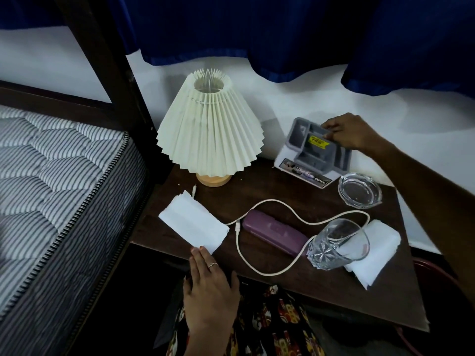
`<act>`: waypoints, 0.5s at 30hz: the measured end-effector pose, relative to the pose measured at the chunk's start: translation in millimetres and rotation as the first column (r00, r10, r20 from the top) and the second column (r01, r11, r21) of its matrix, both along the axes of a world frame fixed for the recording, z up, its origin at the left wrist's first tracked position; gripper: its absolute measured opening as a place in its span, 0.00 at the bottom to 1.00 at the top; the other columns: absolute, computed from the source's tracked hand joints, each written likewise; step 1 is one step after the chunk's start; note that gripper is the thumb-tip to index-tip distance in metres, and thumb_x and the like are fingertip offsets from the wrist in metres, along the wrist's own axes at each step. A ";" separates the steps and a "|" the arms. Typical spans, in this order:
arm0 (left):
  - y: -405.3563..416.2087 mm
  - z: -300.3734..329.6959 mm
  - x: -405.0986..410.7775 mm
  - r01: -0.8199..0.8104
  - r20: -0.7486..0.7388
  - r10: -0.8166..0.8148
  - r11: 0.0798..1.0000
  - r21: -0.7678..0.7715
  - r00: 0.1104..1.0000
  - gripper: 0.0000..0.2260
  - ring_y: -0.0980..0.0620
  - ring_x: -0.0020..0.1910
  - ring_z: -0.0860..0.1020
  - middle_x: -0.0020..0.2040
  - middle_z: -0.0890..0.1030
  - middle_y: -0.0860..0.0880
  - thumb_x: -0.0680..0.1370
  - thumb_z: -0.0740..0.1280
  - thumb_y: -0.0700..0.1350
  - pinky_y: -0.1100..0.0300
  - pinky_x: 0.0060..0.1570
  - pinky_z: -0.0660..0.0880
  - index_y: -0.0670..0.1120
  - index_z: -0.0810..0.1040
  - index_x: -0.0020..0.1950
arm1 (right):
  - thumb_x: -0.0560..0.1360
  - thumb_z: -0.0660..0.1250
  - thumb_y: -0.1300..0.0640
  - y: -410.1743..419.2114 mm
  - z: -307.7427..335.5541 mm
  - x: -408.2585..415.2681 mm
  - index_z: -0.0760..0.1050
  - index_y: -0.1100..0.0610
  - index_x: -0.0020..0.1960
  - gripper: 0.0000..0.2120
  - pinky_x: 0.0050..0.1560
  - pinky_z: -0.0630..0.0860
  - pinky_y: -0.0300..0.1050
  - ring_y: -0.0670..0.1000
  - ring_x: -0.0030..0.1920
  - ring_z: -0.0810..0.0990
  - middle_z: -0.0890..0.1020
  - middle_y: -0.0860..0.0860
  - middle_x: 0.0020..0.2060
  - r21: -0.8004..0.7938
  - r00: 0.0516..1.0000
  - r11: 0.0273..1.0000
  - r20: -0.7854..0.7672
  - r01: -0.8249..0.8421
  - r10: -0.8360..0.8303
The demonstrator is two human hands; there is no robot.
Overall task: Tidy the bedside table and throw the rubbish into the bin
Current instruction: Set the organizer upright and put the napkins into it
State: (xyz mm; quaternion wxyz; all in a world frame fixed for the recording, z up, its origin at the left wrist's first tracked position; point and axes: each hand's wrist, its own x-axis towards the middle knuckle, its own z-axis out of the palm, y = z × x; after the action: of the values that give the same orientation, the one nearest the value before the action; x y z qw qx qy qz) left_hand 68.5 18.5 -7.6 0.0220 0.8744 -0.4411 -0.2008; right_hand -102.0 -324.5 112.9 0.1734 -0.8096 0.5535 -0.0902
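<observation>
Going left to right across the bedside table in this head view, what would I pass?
Folded white tissue → pleated lamp → purple case → grey organiser, gripped by the right hand → drinking glass → glass ashtray → second white tissue. The white cable loops across several, so I left it out.

Just one view here, a wide-angle head cam looking forward and steeply down at the bedside table from its front edge, pretty close in. The table's back edge meets the wall, the mattress runs down the left side, and straight lines bend toward the frame's corners.
</observation>
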 end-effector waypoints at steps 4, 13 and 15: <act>0.8 0.4 -1.3 0.005 0.012 -0.005 1.000 0.004 1.000 0.36 0.48 0.77 0.49 0.78 0.46 0.41 0.79 0.51 0.60 0.53 0.71 0.62 0.39 0.40 0.76 | 0.75 0.64 0.63 -0.8 10.9 -24.9 0.77 0.61 0.61 0.15 0.55 0.69 0.48 0.61 0.58 0.77 0.80 0.60 0.60 -0.001 0.996 0.999 -0.070 0.054 -0.054; 2.3 0.6 -1.1 0.006 -0.007 -0.006 0.999 -0.044 1.000 0.36 0.48 0.77 0.47 0.78 0.45 0.42 0.79 0.51 0.59 0.53 0.72 0.60 0.40 0.39 0.76 | 0.73 0.67 0.65 13.7 -10.6 -14.9 0.79 0.63 0.58 0.14 0.55 0.71 0.44 0.59 0.57 0.79 0.81 0.61 0.58 0.111 0.983 0.994 -0.179 -0.019 0.039; 1.1 0.2 -1.6 -0.001 -0.012 0.000 0.999 -0.044 1.000 0.36 0.48 0.77 0.46 0.78 0.44 0.42 0.79 0.51 0.60 0.53 0.72 0.60 0.40 0.38 0.76 | 0.73 0.67 0.65 21.1 -22.6 -1.4 0.80 0.62 0.58 0.14 0.53 0.70 0.41 0.58 0.55 0.80 0.82 0.60 0.56 0.158 0.980 0.985 -0.175 -0.067 0.095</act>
State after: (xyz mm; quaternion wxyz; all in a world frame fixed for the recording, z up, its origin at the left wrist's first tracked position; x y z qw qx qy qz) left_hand 66.8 19.6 -7.4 0.0439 0.8727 -0.4449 -0.1963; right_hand -103.4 -303.4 90.2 0.1863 -0.8209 0.5388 0.0335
